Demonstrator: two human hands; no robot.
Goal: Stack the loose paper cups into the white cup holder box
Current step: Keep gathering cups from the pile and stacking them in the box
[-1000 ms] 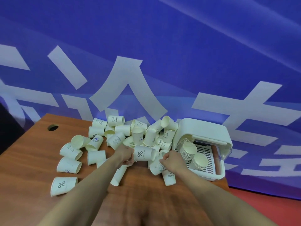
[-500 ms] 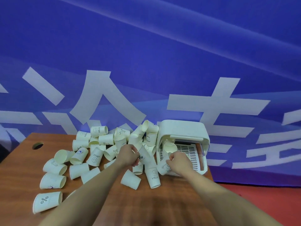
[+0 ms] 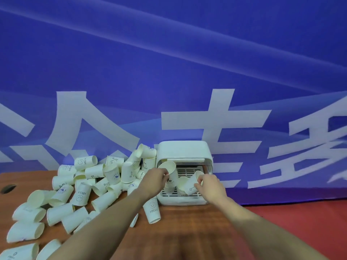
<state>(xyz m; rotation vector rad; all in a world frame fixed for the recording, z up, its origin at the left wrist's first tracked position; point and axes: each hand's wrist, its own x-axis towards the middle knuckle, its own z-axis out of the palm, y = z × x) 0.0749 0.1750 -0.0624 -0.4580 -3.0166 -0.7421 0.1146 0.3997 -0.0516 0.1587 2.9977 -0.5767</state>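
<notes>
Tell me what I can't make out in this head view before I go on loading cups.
- Stacks inside the white cup holder box: head view, covered by the left hand, the right hand and the two cups they hold; count unreadable.
- Prints on the loose cups: mostly blurred or too small.
- Nearest cups at bottom left: cut off by the frame edge.
- Dark hole in the table, far left: partly cut off.

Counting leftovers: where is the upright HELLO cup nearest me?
In the head view, the HELLO cup stands on the wooden table, just left of the white box's front corner, beside the left forearm.
</notes>
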